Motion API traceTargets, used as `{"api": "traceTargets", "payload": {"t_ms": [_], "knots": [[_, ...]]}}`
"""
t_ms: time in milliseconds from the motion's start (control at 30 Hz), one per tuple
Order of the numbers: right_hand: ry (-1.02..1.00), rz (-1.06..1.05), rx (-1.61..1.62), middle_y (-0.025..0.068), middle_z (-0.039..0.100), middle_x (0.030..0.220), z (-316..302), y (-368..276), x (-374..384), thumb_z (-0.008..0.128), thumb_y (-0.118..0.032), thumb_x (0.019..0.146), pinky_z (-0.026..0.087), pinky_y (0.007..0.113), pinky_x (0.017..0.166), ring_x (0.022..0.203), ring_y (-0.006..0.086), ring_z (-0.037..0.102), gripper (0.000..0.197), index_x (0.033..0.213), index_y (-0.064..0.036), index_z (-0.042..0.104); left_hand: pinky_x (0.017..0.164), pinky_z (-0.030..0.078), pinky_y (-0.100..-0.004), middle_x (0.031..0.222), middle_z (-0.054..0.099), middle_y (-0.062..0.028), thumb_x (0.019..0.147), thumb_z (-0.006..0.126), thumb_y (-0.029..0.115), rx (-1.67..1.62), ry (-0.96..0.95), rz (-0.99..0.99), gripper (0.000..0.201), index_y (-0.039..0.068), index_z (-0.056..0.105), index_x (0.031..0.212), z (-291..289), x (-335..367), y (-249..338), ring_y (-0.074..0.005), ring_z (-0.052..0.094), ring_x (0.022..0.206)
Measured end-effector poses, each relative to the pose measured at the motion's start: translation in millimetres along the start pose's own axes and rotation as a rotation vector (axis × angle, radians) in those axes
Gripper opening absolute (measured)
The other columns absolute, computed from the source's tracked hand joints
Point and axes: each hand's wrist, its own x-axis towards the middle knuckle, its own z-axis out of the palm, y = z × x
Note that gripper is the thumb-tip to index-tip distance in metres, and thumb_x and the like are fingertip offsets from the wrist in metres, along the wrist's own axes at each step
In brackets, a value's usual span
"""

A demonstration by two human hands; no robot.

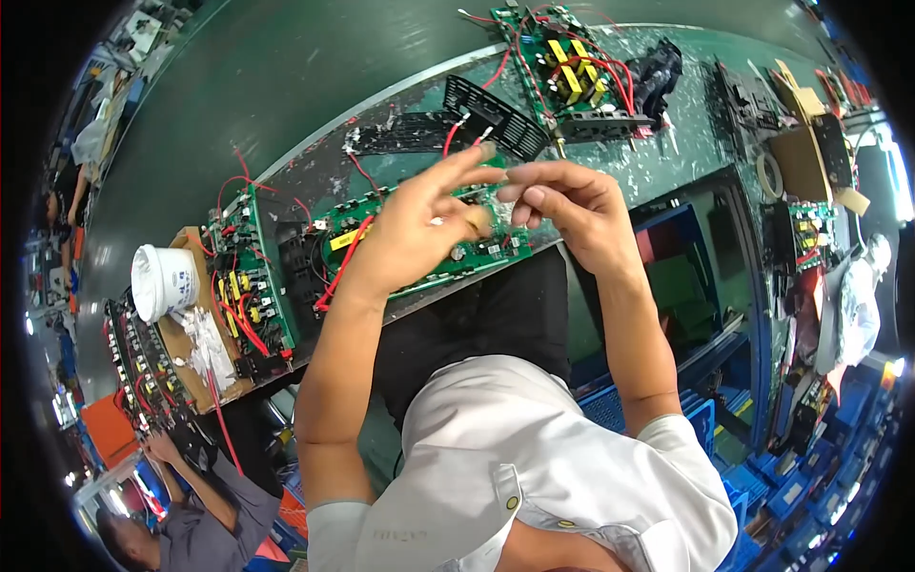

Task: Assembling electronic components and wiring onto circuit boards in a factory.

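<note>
My left hand [426, 229] and my right hand [577, 212] meet over a green circuit board [515, 250] at the bench edge. On the left, the fingers are bent toward the thumb and somewhat blurred. My right thumb and forefinger are pinched together, close to the left fingertips. Whatever lies between the fingers is too small to make out. The board carries a yellow-wrapped part [345, 238] and a thick red wire [349, 267], and my hands cover much of it. Just beyond the fingers, a black slotted panel [496, 116] stands tilted, with red wires having white ends near it.
Another board with yellow transformers [576, 71] sits at the far side beside black plastic wrap [658, 74]. On the left are an upright board [250, 286] and a white bucket [165, 281] on a cardboard box [186, 355]. A co-worker [205, 505] works at lower left.
</note>
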Motion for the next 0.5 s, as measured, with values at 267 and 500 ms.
{"api": "traceTargets", "payload": {"t_ms": [267,500], "knots": [[0.117,0.015,-0.059,0.0099,0.073,0.108,4.4,9.8,-8.0,0.061,0.001,0.096,0.050,0.023,0.067,0.078,0.0093,0.063,0.026,0.120,0.0023,0.067,0.068,0.052,-0.0260,0.082,0.073,-0.0078,0.091,0.069,0.010,0.399,0.005,-0.080,0.021,-0.003,0.071,0.108,7.1,17.6,4.2,-0.0091,0.065,0.073],[0.135,0.071,0.044,0.0063,0.067,0.098,7.5,17.3,-0.8,0.066,-0.004,0.094,0.054,0.025,0.074,0.082,0.0105,0.064,0.018,0.111,0.0029,0.062,0.066,0.052,-0.0230,0.088,0.074,-0.0058,0.093,0.069,0.009,0.508,0.095,0.091,0.019,-0.002,0.073,0.107,2.4,3.7,-12.8,-0.0075,0.064,0.075]]}}
